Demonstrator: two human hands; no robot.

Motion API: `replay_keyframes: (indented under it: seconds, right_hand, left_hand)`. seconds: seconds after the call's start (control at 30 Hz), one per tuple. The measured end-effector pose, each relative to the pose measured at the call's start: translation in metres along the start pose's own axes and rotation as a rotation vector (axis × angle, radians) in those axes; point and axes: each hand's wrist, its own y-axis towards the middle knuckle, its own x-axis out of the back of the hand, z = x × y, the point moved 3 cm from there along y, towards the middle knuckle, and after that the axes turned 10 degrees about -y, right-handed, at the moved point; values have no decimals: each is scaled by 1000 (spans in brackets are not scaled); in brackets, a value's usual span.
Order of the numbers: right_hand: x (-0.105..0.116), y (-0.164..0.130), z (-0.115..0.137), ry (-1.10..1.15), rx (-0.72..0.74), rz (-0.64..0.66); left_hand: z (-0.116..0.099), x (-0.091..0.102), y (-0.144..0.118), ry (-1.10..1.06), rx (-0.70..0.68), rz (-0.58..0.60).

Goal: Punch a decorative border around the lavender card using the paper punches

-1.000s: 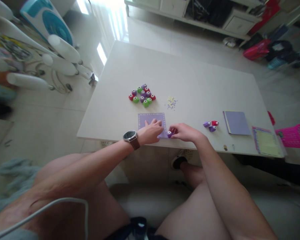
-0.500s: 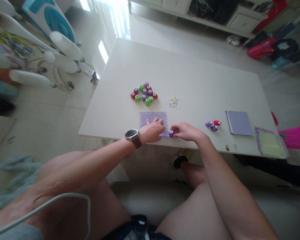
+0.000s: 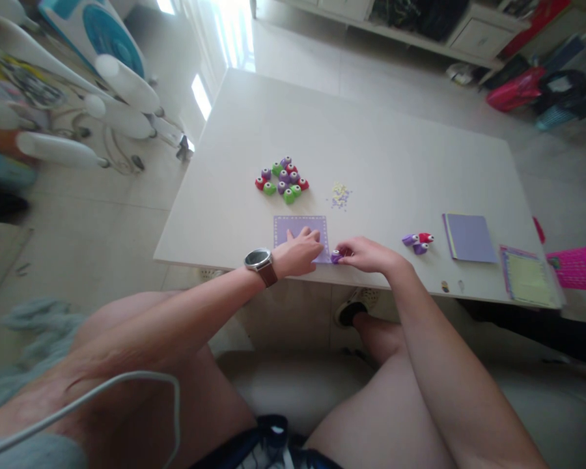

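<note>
Nearest the body, both forearms reach over the lap to the near edge of the surface [image 3: 381, 150]. The left hand [image 3: 297, 253], a watch [image 3: 258, 259] on its wrist, lies flat with fingers spread on the lilac paper square [image 3: 293, 228], pinning it down near its lower right part. Just beside it, the right hand [image 3: 366, 254] is closed around a small purple punch [image 3: 336, 256], which sits at the paper's right-hand near corner, touching or overlapping the edge (too small to tell which).

By my reading, the step in hand is punching along the sheet's border: dotted marks seem to run round its rim already. The next move calls for a firm downward press on the punch while the flat hand keeps the sheet from sliding, then a short shift along the edge.

Farther right, a purple and red trio of punches [image 3: 418, 241] rests apart, then a lilac paper pad [image 3: 469, 237] and a yellow-green sheet [image 3: 526, 277]. Beyond the square lie scattered paper bits [image 3: 340, 195] and a tight cluster of red, green and purple punches [image 3: 282, 181]. A pink basket [image 3: 579, 264] stands off the far right.
</note>
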Motion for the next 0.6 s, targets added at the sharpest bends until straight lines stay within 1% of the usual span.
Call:
replay_keyframes:
  seconds: [0.6]
  right_hand:
    - [-2, 1, 1, -5, -10, -3]
  left_hand:
    - [-2, 0, -1, 1, -16, 0]
